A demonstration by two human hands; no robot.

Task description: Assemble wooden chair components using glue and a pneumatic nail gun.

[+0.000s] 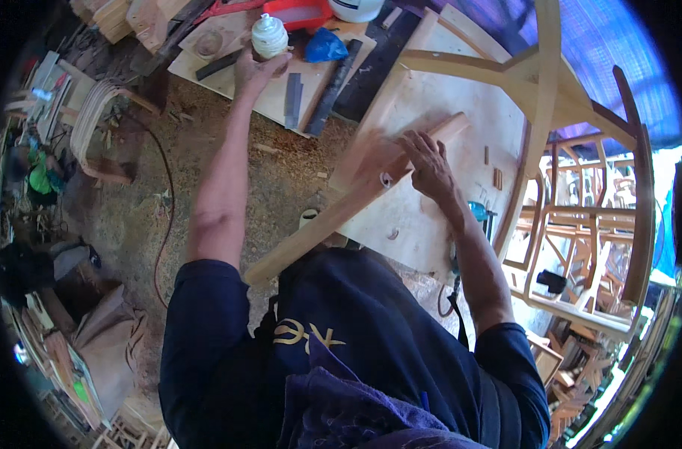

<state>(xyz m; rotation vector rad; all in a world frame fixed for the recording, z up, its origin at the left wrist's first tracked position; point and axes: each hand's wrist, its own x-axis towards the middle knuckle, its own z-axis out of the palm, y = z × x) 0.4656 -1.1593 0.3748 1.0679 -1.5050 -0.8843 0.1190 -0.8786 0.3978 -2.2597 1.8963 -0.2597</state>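
Note:
My left hand (pixel 257 73) is closed around a white ribbed bottle (pixel 269 36) with a small nozzle, above the far side bench. A long wooden bar (pixel 318 224) lies slantwise over the near edge of the pale worktable (pixel 461 179), its near end sticking out toward my body. My right hand (pixel 428 166) is over the bar's far half, fingers bent and apart; whether the fingertips press on the wood is hard to tell. Beside this hand, a white blob (pixel 386 179) shows on the bar.
Dark strips (pixel 333 86), a blue plastic bag (pixel 326 46) and a red tray (pixel 300 11) lie on the side bench (pixel 240 78). A wooden frame (pixel 550 82) rises at the right, with chair frames (pixel 580 217) behind. A hose (pixel 169 202) crosses the sawdust-covered floor.

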